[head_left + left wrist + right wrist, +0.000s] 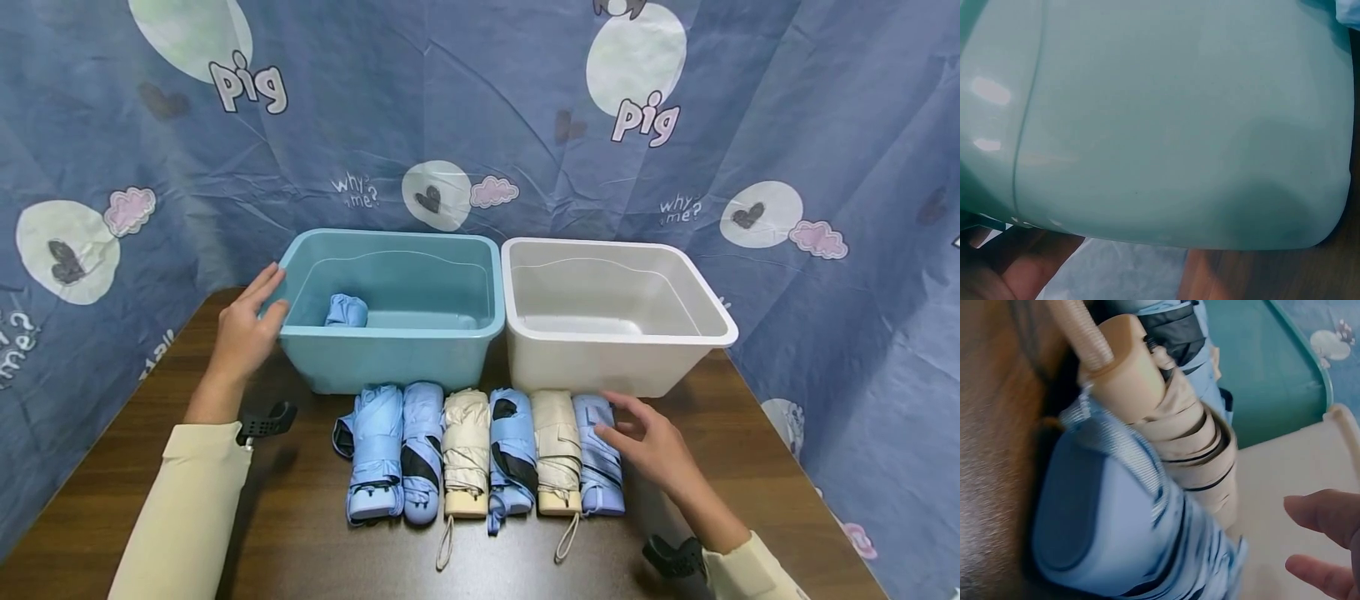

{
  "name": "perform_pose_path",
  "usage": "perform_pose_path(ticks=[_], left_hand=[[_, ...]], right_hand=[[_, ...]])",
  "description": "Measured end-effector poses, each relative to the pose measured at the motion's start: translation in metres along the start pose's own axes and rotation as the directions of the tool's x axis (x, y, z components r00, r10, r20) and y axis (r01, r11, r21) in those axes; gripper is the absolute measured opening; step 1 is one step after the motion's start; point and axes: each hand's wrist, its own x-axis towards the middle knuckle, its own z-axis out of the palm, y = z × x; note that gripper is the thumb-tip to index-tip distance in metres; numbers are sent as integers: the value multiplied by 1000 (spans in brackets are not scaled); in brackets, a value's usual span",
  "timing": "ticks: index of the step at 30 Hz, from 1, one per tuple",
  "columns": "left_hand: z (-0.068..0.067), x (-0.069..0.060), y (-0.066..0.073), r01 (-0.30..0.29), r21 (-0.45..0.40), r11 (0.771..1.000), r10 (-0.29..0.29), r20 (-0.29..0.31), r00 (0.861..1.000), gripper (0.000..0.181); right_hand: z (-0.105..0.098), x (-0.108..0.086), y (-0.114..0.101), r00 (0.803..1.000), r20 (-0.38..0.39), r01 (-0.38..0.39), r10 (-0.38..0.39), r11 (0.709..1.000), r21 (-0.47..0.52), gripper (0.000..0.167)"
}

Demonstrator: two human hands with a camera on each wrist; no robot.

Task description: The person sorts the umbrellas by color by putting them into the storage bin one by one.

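Brown desk (315, 554) nearest us, its near edge out of frame. Toward that edge we note two cord loops, a left loop (445, 546) and a right loop (566, 542), each from the handle of a cream umbrella.

Across the middle of the desk, six folded umbrellas lie side by side, handles toward the near edge. From the desk's left edge to its right we log: light blue umbrella (377, 442), periwinkle umbrella (422, 417), first cream umbrella (466, 442), black-patched blue umbrella (513, 437), second cream umbrella (556, 442), blue-violet umbrella (599, 475).

Right hand (656, 446), on the side of the desk's right edge: wide, thumb and index finger apart over the blue-violet umbrella, holding nothing. We cannot tell whether a fingertip touches it.

Left hand (246, 327), near the desk's far left corner: also wide, fingers extended against the left rim of the teal bin (390, 354), thumb by its front left corner.

The teal bin stands toward the desk's far edge. In it we record one blue bundle (347, 311), close to the front left corner; the front wall hides its lower part. The white bin (600, 362) stands just beside it, toward the desk's far right corner; its inner walls and part of its floor show. Behind both bins hangs a printed blue curtain (510, 75).
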Motion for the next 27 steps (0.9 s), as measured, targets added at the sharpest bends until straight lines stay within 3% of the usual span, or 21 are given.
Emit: perform_pose_path(ticks=[11,27], left_hand=[[0,1,0,3,26,1000,-3,1,1000,49],[0,1,0,7,18,1000,-7,-4,1000,49]], right_hand=[[6,-3,9,992,85,-96,92,994,48,73],[17,3,16,995,75,-63,63,998,0,74]])
